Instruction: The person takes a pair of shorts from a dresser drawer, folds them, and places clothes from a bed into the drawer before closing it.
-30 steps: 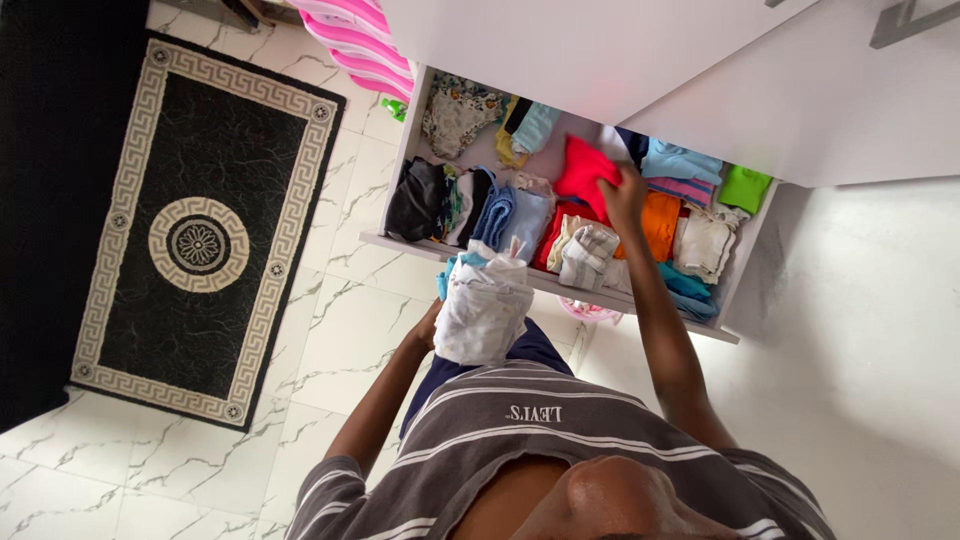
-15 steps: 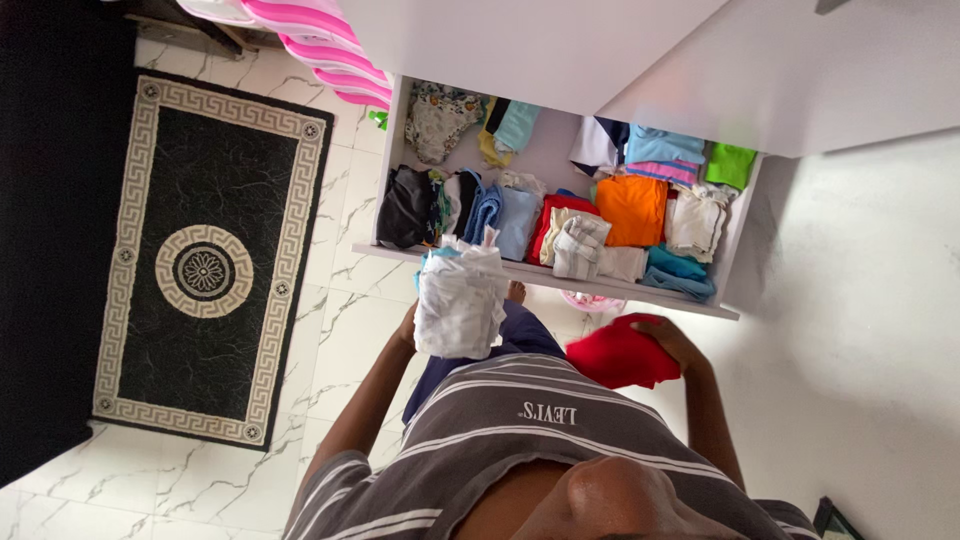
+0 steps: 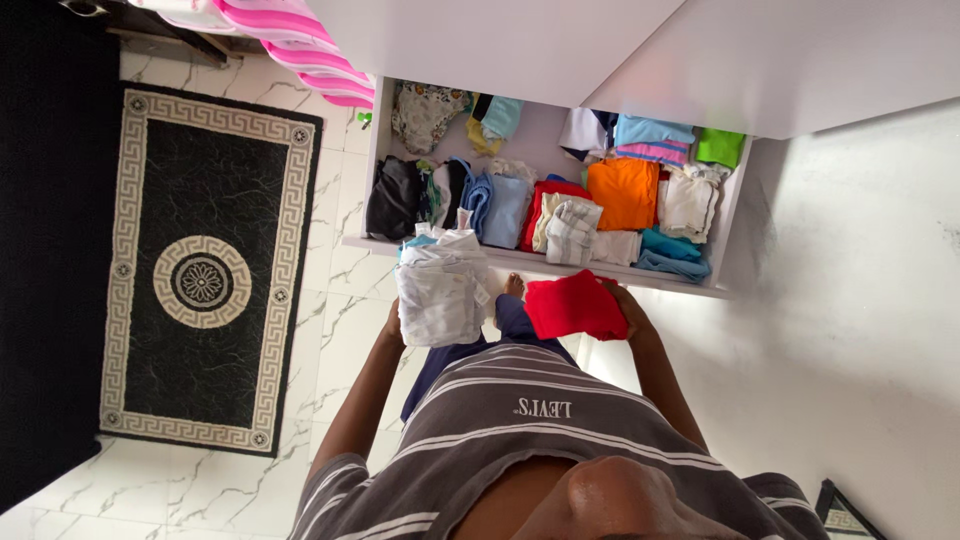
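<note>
Open drawer (image 3: 545, 263): folded clothes fill the front row edge to edge. Bare drawer bottom (image 3: 545, 140) shows only at the back, between the teal garment (image 3: 500, 115) and the white garment (image 3: 583, 130). Cabinet front (image 3: 500, 40) overhangs the rear.

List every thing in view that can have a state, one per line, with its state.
drawer: pulled open, packed with folded clothes
red garment: folded, out of the drawer, held in the right hand
white bundle: stacked pale clothes, held up by the left hand
orange garment: folded, lying in the drawer
rug: flat on the floor
</note>
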